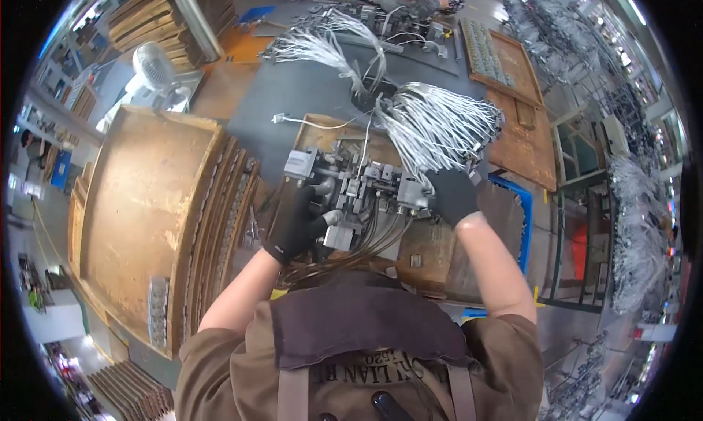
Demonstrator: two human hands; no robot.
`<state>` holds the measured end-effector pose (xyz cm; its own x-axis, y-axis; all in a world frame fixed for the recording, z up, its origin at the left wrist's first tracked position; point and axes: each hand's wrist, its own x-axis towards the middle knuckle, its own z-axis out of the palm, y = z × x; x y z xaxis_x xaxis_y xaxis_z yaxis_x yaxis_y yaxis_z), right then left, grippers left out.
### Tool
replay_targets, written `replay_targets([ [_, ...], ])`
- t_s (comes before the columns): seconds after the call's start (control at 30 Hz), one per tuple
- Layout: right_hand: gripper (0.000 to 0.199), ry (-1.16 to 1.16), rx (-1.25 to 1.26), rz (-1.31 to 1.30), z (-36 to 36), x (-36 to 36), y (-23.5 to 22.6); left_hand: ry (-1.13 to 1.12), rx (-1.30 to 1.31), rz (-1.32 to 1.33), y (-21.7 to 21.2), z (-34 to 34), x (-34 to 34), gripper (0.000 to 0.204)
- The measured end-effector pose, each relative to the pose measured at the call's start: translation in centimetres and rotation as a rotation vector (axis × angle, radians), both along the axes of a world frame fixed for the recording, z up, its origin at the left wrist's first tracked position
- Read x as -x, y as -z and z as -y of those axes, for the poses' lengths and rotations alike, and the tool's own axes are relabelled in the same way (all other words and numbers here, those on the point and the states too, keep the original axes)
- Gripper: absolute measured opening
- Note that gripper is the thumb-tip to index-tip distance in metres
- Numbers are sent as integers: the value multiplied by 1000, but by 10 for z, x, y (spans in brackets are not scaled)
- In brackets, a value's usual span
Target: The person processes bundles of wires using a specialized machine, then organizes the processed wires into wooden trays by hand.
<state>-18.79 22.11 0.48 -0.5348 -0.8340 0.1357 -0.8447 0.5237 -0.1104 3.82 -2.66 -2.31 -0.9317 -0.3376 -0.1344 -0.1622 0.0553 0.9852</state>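
Nearest me is the worker's brown shirt (227,370) with a darker brown apron (366,322) over it. Just past it, brown hoses (384,238) curve out of a metal fixture (359,190), which sits at the near side of the grey table (267,91): a crowded assembly of silvery blocks, rods and clamps, a pale grey block at each end. The hands are apart, both in dark gloves. The left hand (296,223) lies against the fixture's left side, pale fingertips bent over it; the right hand (452,194) is at its right end block, fingers mostly hidden. I cannot tell whether either grips. A thick sheaf of glossy white cables (439,124) fans out beyond the right hand; farther off lies a second white bundle (315,43).
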Motion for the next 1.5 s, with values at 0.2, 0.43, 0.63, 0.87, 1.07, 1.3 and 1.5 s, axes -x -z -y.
replay_targets([
  [0.2,34,-177,46,-85,-17,11,18,79,243,125,-73,2,-43,43],
  [0.43,42,37,407,687,3,52,-7,-252,218,13,-158,64,-168,39],
  [0.63,29,-116,575,517,59,108,3,-441,710,354,-190,132,-283,58],
  [0.87,17,-169,613,797,125,88,-8,-282,634,698,-131,145,-323,52],
  [1.07,20,-694,-483,443,133,-5,4,-441,369,628,-119,140,-319,32],
  [1.3,31,-457,-390,142,125,-24,-45,-695,111,-248,-154,107,-256,42],
  [1.5,31,-471,-749,102,102,-21,-29,-307,-367,-324,-88,62,-68,40],
])
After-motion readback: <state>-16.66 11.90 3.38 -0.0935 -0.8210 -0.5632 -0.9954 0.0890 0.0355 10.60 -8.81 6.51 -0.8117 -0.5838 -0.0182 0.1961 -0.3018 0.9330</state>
